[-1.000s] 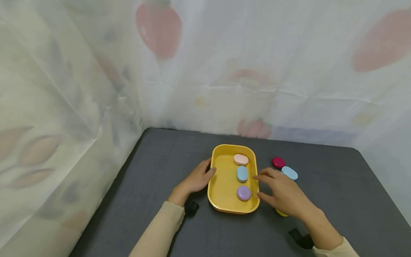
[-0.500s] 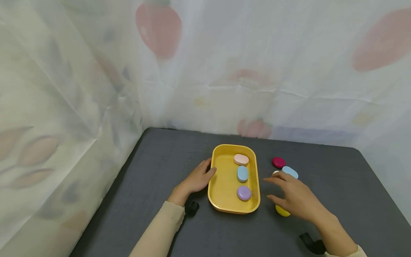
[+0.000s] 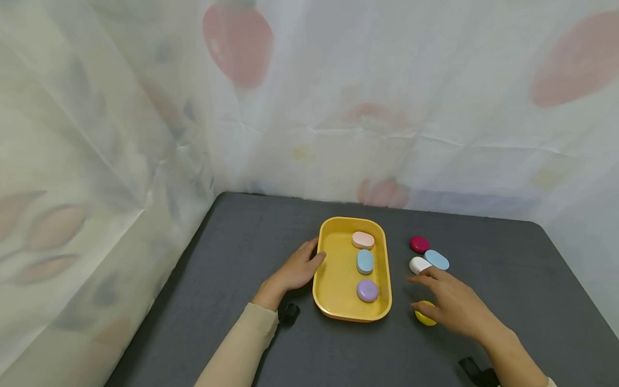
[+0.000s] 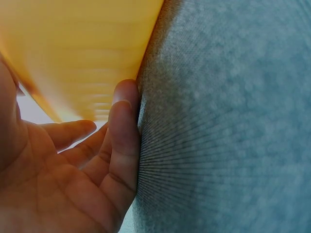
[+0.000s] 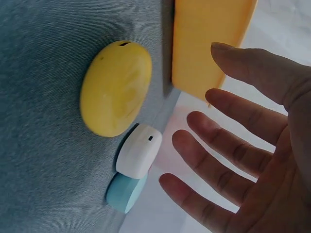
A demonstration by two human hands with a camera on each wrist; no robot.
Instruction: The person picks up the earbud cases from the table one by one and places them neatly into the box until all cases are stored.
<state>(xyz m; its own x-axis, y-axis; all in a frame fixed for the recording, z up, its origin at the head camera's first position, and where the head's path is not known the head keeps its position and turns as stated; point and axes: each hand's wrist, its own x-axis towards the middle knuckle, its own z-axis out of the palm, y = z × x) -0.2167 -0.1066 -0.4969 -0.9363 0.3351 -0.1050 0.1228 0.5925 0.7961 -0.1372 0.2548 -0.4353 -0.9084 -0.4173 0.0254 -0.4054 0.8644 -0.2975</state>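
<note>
A yellow tray [image 3: 338, 301] holds a pink oval piece [image 3: 362, 240], a light blue oval piece [image 3: 365, 261] and a round purple piece [image 3: 367, 291]. At its left side, my left hand [image 3: 296, 269] holds the tray, thumb at the rim and fingers against the outer wall, as the left wrist view shows. Right of the tray, my right hand [image 3: 452, 301] hovers with spread fingers, holding nothing. Nearest to it is a glossy yellow rounded piece [image 5: 115, 90], partly covered by the thumb in the head view. A white oval piece [image 3: 418, 265] lies just beyond the fingers.
Beyond the white piece lie a second light blue oval piece [image 3: 437, 260] and a round dark red piece [image 3: 419, 244]. The dark grey tabletop [image 3: 271, 226] meets a fruit-patterned curtain [image 3: 309, 107] at its back and left.
My right hand has moved away from the tray's right rim, rightward and toward me, uncovering the white piece and ending above the yellow one. The left hand and tray stay put.
</note>
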